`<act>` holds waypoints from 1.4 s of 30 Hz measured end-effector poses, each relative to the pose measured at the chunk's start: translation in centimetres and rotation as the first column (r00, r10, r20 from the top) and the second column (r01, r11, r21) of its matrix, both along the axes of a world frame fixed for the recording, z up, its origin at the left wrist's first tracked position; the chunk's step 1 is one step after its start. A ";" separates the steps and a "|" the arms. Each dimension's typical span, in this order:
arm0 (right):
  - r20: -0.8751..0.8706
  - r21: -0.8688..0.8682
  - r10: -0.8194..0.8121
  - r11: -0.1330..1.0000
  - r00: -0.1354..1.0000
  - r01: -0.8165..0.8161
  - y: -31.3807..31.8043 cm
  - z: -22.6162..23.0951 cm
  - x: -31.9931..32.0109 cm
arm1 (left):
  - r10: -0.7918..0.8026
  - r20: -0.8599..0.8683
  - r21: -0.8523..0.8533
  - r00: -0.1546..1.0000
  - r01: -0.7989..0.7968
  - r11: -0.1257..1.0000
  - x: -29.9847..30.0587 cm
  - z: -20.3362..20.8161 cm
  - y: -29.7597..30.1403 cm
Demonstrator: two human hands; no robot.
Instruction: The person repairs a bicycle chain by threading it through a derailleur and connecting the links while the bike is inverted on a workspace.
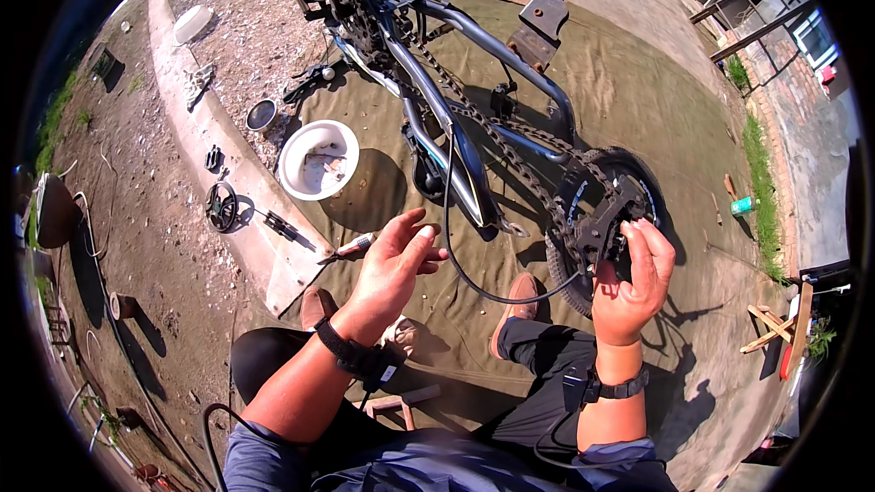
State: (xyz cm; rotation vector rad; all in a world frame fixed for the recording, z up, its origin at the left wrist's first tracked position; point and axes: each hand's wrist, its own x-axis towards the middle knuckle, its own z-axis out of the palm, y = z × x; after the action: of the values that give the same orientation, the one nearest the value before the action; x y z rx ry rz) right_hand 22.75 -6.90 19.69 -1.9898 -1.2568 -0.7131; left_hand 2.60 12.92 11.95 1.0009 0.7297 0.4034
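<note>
Our right grip (pixel 635 287) curls at the rear derailleur (pixel 597 232), just ahead-left of it; whether it pinches anything, we cannot tell. Our left grip (pixel 394 264) hangs open beside the cable housing (pixel 510 300); we should probably steady that loop.

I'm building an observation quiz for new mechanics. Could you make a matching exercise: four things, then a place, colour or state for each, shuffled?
1. Right hand
2. Basin
3. Left hand
4. Bicycle frame

A. Blue-grey tubes
B. Open, nothing visible in it
C. At the derailleur
D. White and round

Pairs: 1-C, 2-D, 3-B, 4-A
</note>
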 end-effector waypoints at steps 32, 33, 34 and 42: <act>-0.100 0.024 0.001 1.000 0.995 0.002 -0.4 -0.6 0.4 | 0.021 0.004 -0.032 1.000 -0.021 0.999 0.1 -0.4 0.2; -0.121 0.037 0.006 0.999 0.993 -0.001 -0.4 -0.7 0.4 | 0.019 0.001 -0.030 1.000 -0.019 0.999 0.2 -0.4 0.2; -0.134 0.035 -0.003 0.999 0.991 0.008 -0.4 -0.8 0.5 | 0.018 -0.003 -0.028 1.000 -0.018 0.999 0.2 -0.4 0.2; -0.294 0.046 -0.012 0.999 0.956 0.027 -0.5 -1.1 0.9 | 0.005 -0.009 -0.018 1.000 -0.005 1.000 0.1 -0.3 0.2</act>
State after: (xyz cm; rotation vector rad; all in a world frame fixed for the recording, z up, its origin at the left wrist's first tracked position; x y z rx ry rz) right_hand 23.69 -7.41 18.57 -1.9831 -1.0338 -0.4325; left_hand 2.66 13.16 11.67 0.9851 0.7430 0.3963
